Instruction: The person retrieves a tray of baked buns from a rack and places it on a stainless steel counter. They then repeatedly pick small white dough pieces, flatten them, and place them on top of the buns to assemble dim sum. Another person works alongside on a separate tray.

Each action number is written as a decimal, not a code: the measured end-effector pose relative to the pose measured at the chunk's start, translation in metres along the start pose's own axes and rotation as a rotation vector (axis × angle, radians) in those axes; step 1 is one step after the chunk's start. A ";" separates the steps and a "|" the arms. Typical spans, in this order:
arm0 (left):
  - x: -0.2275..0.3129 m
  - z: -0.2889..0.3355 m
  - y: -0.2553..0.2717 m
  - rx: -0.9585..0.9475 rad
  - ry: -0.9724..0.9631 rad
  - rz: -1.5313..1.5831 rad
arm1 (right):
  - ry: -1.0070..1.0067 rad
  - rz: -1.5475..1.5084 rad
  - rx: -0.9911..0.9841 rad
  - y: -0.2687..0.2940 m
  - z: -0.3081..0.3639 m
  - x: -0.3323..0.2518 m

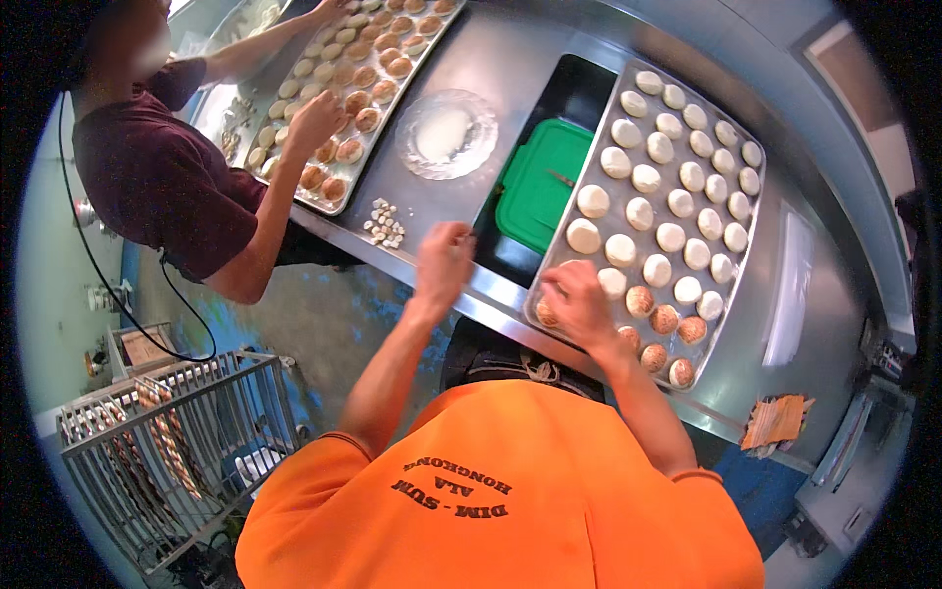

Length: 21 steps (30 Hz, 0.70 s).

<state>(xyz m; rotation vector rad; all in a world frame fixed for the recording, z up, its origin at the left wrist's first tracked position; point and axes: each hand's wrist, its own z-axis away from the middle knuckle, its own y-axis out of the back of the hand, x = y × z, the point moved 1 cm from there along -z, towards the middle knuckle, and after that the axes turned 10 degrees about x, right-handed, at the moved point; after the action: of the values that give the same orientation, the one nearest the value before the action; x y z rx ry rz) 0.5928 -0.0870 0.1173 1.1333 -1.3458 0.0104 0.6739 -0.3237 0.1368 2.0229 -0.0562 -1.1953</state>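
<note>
Our L hand (444, 267) is up over the front edge of the steel table (530, 49), btwn a pile of small white bits (384, 226) & a black bin (500, 250). Fingers curled in; tips blurred, so we can't tell if they're together, apart or clamped on sth.

Our R hand (581, 299) is over the near L corner of the R metal tray (613, 221), fingers bent down right by a brown-topped round (547, 313). Can't tell if they touch it or what they're clamped on, if anything.

Same tray: rows of pale dough rounds (670, 237), spaced apart; the brown-topped ones are all at the near end, nr us.

Green lid (542, 172) sits in the bin, just L of our tray, w/ a small thin item on top, too small to ID. Further L, a clear shallow dish (487, 130) w/ white stuff in it.

Far L, a co-worker in a maroon shirt (177, 177) has one hand (320, 118) over another tray (389, 125), mix of pale & brown-topped pcs. On our R, a white sheet (789, 285) & an orange-brown wad (775, 422) lie on the table.
</note>
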 end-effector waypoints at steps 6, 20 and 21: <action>-0.089 -0.004 0.069 -0.002 0.172 -0.171 | 0.207 -0.013 -0.257 -0.139 -0.061 -0.037; -0.091 0.005 0.037 0.017 -0.184 -0.333 | 0.637 0.287 -0.278 -0.198 -0.102 -0.028; -0.093 0.005 0.037 0.019 -0.202 -0.320 | 0.664 0.305 -0.265 -0.198 -0.104 -0.029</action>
<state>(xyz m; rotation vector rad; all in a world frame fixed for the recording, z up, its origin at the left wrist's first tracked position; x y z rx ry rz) 0.5391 -0.0170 0.0691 1.3835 -1.3275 -0.3316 0.6717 -0.1116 0.0600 1.9852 0.1122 -0.2923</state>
